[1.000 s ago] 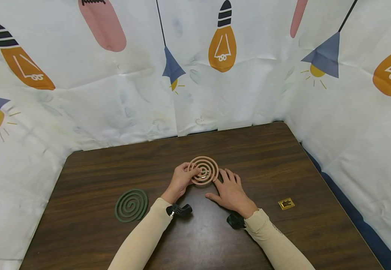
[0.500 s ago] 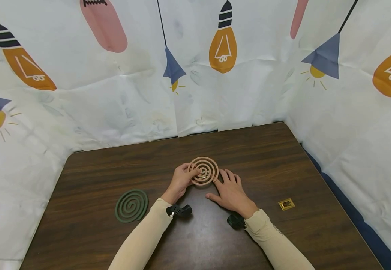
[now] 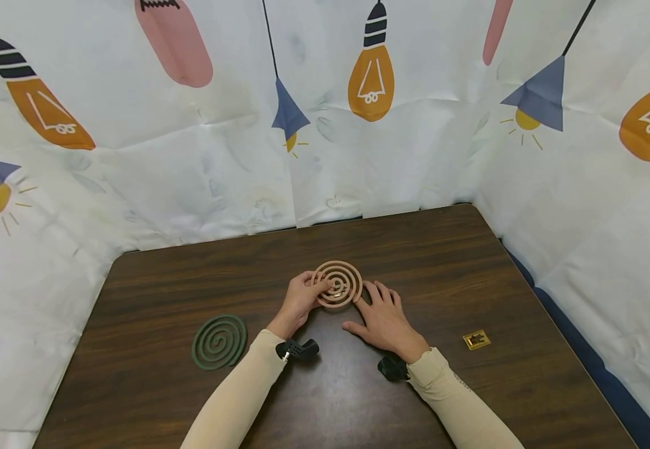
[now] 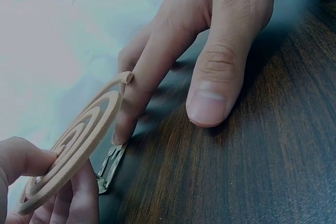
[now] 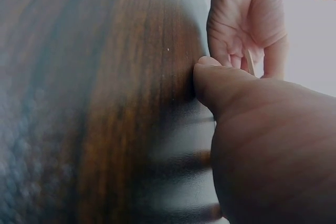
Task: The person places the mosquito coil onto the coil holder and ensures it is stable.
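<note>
A tan mosquito coil is pinched between the thumb and fingers of my left hand, tilted just above the table in the left wrist view. Beneath its right side lies a small metal coil stand, partly hidden by the coil and the left fingers. My right hand has its fingers stretched forward and spread, the index fingertip down at the stand's far end. The loose outer end of the coil overlaps that index finger. In the right wrist view, the right thumb is extended over the wood.
A dark green mosquito coil lies flat on the brown table, left of my left forearm. Another coil stand, gold-coloured with a cut-out middle, lies to the right. White curtain with printed lamps encloses the table's back and sides.
</note>
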